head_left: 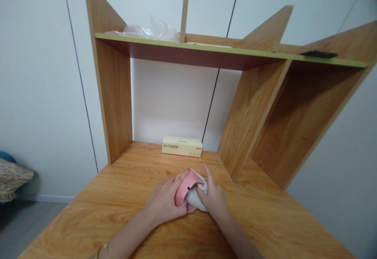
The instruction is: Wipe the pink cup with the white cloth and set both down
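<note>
My left hand (169, 200) grips a pink, curved, hollow object (183, 190) with a small dark notch in its edge; its exact kind is not clear. A white cloth (196, 200) is bunched in the opening of the pink object. My right hand (214, 198) holds that cloth, the thumb pressing it inside and the index finger stretched out past the pink edge. Both hands are close together, just above the wooden desk (132, 188). Parts of the fingers are hidden behind the object.
At the back of the desk lies a long cream box (182, 146) with printed characters. Above stands a wooden shelf unit with a green-edged board (141, 39), bearing a clear plastic bag (154, 30) and a flat black item (319, 54). Patterned fabric (13, 178) shows far left.
</note>
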{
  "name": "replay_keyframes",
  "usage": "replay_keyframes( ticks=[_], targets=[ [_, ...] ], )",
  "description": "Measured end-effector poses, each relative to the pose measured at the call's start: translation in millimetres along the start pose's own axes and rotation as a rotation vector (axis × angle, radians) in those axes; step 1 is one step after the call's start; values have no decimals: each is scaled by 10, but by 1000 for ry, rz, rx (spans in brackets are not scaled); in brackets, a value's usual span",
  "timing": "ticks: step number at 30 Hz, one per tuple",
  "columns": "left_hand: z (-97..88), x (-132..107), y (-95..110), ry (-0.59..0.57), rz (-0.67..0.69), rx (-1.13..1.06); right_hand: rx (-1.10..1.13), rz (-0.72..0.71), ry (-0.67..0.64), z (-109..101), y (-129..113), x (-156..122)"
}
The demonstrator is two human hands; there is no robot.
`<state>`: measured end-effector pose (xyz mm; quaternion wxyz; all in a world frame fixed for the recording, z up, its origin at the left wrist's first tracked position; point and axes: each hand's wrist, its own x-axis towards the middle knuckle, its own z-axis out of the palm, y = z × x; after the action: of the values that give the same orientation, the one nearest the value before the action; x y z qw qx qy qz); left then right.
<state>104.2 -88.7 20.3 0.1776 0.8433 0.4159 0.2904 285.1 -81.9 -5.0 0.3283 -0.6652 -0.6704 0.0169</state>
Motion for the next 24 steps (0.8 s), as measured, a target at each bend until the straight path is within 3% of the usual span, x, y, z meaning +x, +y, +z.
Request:
replay_keyframes(
  ticks=[6, 12, 19, 24],
  targets=[
    [56, 13, -53, 27, -44, 5, 111, 118, -109, 87, -16, 22],
    [105, 39, -78, 75, -100, -74, 364, 88, -103, 144, 77, 80],
    [99, 46, -3, 37, -115, -57, 21, 98, 20, -29, -9, 62],
    [29, 33, 24, -5, -7, -65, 29, 62, 21, -44, -23, 50]
  ],
)
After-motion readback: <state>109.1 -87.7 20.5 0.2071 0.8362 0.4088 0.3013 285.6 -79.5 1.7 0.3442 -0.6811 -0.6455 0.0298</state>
